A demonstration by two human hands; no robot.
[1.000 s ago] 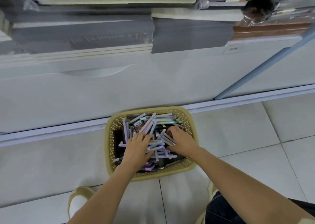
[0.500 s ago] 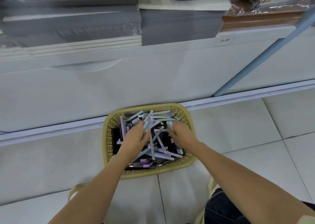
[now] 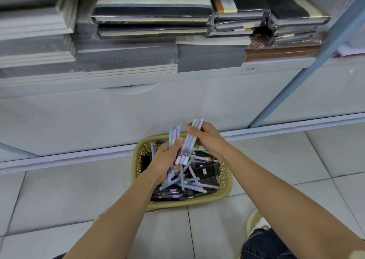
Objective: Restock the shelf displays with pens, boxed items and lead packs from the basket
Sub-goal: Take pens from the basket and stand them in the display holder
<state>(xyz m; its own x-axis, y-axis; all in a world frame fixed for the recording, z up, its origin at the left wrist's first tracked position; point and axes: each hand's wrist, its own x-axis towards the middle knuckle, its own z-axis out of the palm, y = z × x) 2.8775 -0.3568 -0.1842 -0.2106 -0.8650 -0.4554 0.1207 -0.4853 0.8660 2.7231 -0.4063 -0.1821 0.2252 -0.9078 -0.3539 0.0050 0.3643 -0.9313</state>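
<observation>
At the bottom right, a knee in dark jeans (image 3: 264, 245) is cut by the frame edge. Beside it the toe of a pale shoe (image 3: 254, 221) stands on the tiled floor (image 3: 59, 199). Both bare forearms reach forward over the basket.

The yellow basket (image 3: 197, 202) stands on the floor, just in front of the cabinet. The left forearm hides its left wall and a part of its content. Inside, loose pens (image 3: 190, 184) in purple, blue and green lie crossed on dark boxes (image 3: 205, 172). The print on the boxes is too small to read, and I cannot tell whether lead packs are among them.

The left hand (image 3: 166, 158) is above the basket, fingers curled round a bundle of pens (image 3: 174, 134) that sticks out above and below the fist. The right hand (image 3: 210, 138), a little farther and higher, grips a second bundle (image 3: 189, 143) between thumb and curled fingers. The two bundles are very near; I cannot tell if they touch.

Behind stands the white cabinet front (image 3: 138, 110), with a curved recess at its top edge. A blue post (image 3: 308, 61) slants at the right. On the shelf above lie stacked notebooks (image 3: 150, 16), many in clear wrap; they are blurred and the top ones are cut off. A small label (image 3: 251, 68) is unreadable.
</observation>
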